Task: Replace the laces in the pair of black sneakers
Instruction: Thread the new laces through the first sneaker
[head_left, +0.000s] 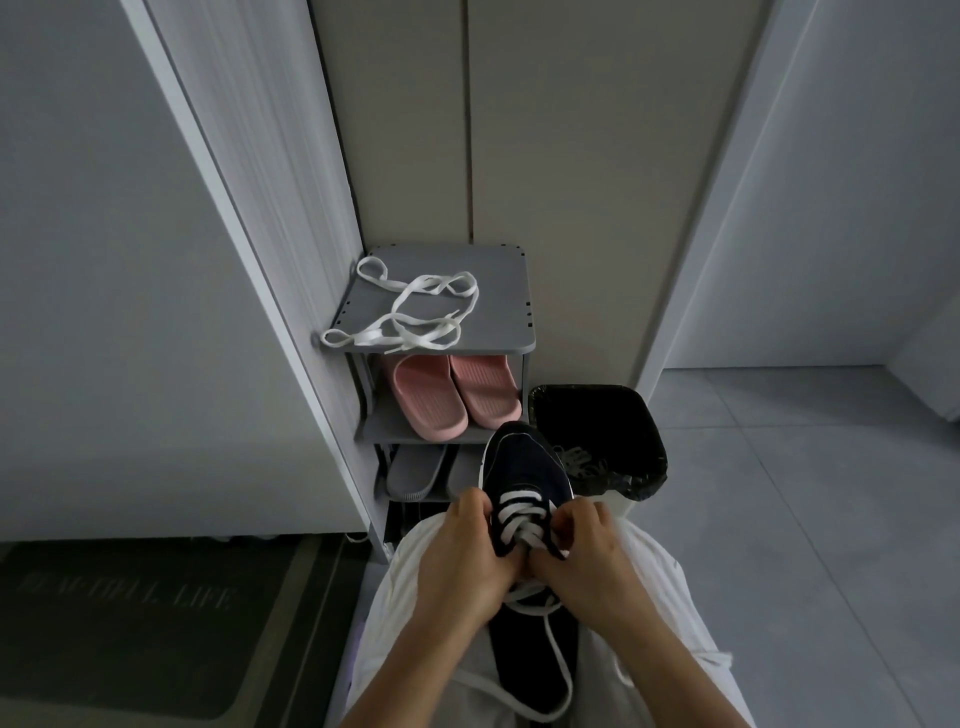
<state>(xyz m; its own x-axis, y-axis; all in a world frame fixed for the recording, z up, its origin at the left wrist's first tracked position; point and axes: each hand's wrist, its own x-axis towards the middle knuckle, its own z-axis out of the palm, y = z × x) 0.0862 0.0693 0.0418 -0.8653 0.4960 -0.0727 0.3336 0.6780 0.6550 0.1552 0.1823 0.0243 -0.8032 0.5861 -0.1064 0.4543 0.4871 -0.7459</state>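
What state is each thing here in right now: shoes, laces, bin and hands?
Black sneaker: on the lap, partly laced.
White lace: threaded through some eyelets, ends trailing.
Loose laces: tangled atop the rack.
Pink slippers: paired on a shelf.
Bin: open, black liner.
Left hand: grips the sneaker.
Right hand: pinches the lace.

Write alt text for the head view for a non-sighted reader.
The left hand grips a black sneaker on the person's lap while the right hand pinches its white lace. Ahead, loose white laces lie on a grey shoe rack holding pink slippers, beside a bin.
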